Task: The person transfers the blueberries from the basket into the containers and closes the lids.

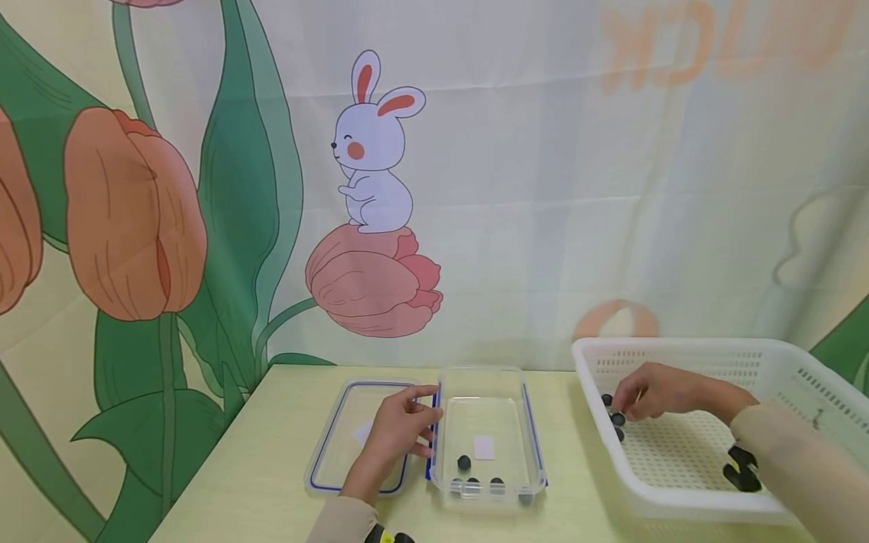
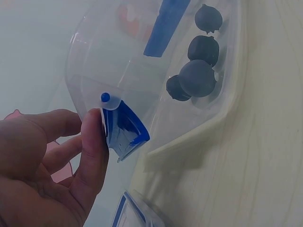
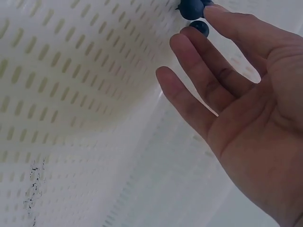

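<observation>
In the head view my left hand (image 1: 397,426) holds the left rim of a clear plastic box (image 1: 523,422). The left wrist view shows its thumb and fingers round that rim beside a blue latch (image 2: 124,130). Several dark blueberries (image 1: 464,462) lie inside the box, mostly toward its near end. Over in the white basket (image 1: 699,494), my right hand (image 1: 655,392) reaches to three blueberries (image 1: 618,434) along the left wall. In the right wrist view its thumb tip is right at one blueberry (image 3: 191,8), the other visible fingers loosely bent below; the index finger is hidden.
A clear lid (image 1: 329,452) with a blue seal lies left of the box, partly under the left hand. A pale label (image 1: 484,447) shows at the box bottom. The table (image 1: 237,467) meets a printed curtain (image 1: 502,226) at the back.
</observation>
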The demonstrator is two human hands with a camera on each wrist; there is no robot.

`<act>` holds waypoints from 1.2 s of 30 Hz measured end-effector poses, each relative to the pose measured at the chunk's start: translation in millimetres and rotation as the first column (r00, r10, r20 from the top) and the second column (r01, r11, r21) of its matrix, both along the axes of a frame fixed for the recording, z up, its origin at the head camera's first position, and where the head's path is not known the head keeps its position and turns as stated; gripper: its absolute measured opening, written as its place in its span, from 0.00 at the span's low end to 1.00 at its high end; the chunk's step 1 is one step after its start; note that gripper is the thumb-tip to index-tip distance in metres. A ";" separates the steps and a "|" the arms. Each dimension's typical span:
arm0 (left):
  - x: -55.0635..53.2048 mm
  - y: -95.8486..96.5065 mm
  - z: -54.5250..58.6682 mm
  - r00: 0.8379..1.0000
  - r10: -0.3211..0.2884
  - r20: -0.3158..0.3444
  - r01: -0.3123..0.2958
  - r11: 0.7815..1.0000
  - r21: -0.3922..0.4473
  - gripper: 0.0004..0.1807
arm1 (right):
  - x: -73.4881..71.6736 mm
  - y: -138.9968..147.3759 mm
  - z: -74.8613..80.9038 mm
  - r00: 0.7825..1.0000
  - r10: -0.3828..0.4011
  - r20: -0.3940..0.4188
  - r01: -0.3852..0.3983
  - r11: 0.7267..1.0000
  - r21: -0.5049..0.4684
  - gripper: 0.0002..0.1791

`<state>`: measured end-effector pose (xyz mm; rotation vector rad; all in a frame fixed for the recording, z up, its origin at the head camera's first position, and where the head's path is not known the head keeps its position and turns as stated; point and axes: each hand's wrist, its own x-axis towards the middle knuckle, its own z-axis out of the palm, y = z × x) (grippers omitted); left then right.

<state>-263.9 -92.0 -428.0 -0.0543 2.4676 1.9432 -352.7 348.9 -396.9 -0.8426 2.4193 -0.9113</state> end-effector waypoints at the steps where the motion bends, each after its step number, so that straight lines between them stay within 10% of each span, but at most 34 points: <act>1: 0.0 0.1 0.1 1.000 0.002 0.001 -0.002 1.000 -0.002 0.25 | 0.1 -0.6 -0.1 1.000 0.006 -0.005 -0.006 1.000 0.003 0.09; 23: 0.4 0.2 0.8 1.000 0.001 0.002 -0.001 1.000 -0.006 0.25 | 6.1 -16.1 -0.7 0.992 -0.073 -0.102 0.083 0.991 0.105 0.07; 36: 0.2 -0.8 1.6 1.000 -0.013 -0.007 0.013 1.000 0.010 0.26 | 13.8 -14.4 36.6 0.963 -0.067 -0.262 0.074 0.997 0.017 0.04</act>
